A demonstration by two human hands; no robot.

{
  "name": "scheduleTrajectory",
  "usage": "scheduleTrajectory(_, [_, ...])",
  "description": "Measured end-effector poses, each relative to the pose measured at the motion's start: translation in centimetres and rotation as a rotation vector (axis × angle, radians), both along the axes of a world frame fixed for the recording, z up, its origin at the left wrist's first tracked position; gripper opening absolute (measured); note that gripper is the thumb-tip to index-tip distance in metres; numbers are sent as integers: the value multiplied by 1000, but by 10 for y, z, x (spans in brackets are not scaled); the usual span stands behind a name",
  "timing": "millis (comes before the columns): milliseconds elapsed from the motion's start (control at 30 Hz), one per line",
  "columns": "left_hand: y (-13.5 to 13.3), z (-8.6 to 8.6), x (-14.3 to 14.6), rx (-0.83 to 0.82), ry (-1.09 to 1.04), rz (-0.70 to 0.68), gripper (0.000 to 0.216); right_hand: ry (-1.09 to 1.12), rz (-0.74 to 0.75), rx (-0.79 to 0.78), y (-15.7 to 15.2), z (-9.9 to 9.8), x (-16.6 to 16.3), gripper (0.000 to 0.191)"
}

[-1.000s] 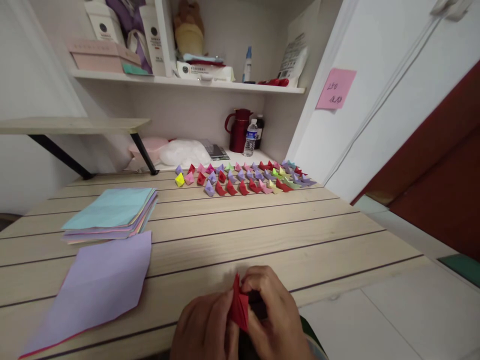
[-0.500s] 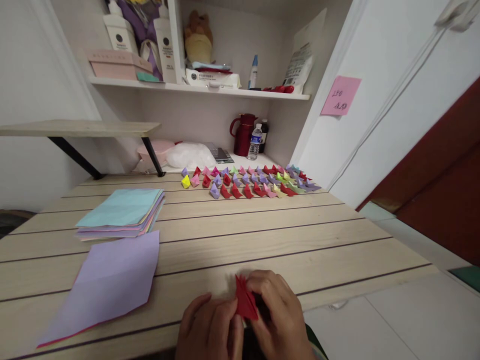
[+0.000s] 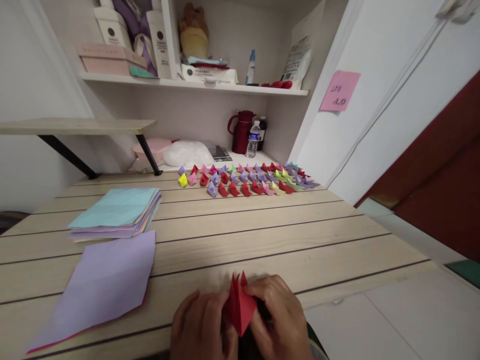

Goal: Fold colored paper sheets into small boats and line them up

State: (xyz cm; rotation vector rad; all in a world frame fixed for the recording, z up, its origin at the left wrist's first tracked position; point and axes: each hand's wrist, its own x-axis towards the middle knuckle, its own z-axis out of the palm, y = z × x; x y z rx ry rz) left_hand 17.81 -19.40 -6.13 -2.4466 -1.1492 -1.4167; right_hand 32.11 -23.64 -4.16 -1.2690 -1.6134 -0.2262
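A folded red paper piece (image 3: 239,305) stands between both hands at the near edge of the wooden table (image 3: 262,235). My left hand (image 3: 202,327) pinches its left side, fingers closed. My right hand (image 3: 279,320) grips its right side, fingers curled. A loose lilac sheet (image 3: 101,285) lies flat to the left. Behind it rests a stack of coloured sheets (image 3: 116,212) with a light blue one on top. Several small folded paper shapes (image 3: 243,179) in red, purple, pink, yellow and green sit in rows at the far side.
A red jug (image 3: 240,131) and a water bottle (image 3: 253,138) stand in the alcove behind the table. A shelf (image 3: 195,85) above carries boxes and bottles. A pink sticky note (image 3: 339,90) hangs on the white door to the right. A side shelf (image 3: 75,125) juts out at left.
The red piece has been turned and opened a little between my hands, showing two points on top. The view shifted slightly; nothing else on the table moved.
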Motion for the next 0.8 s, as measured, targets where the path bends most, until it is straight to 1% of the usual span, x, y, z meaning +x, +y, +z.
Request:
scheduleTrajectory(67, [2,-2,-2,14,49,4,46,-2,5,-1,1,1,0,27])
scheduleTrajectory(133, [4,-3,-3,45,63,-12,49,-5,10,-1,2,1,1,28])
scheduleTrajectory(267, [5,-5,-3,56,35,-32,46,56,-5,-48,1,0,1,32])
scheduleTrajectory(400, [4,-10,-2,34,32,-47,40,141,24,-71,-1,4,2,40])
scheduleTrajectory(500, [4,-12,-1,27,35,-42,37,158,22,-87,-2,6,3,39])
scheduleTrajectory(633, [4,-11,1,19,47,-32,39,173,47,-128,-3,5,4,38])
scheduleTrajectory(733, [5,-8,2,23,51,-23,40,167,62,-110,-3,4,5,39])
scheduleTrajectory(800, [5,-7,3,31,62,-26,40,161,22,-81,-3,4,5,39])
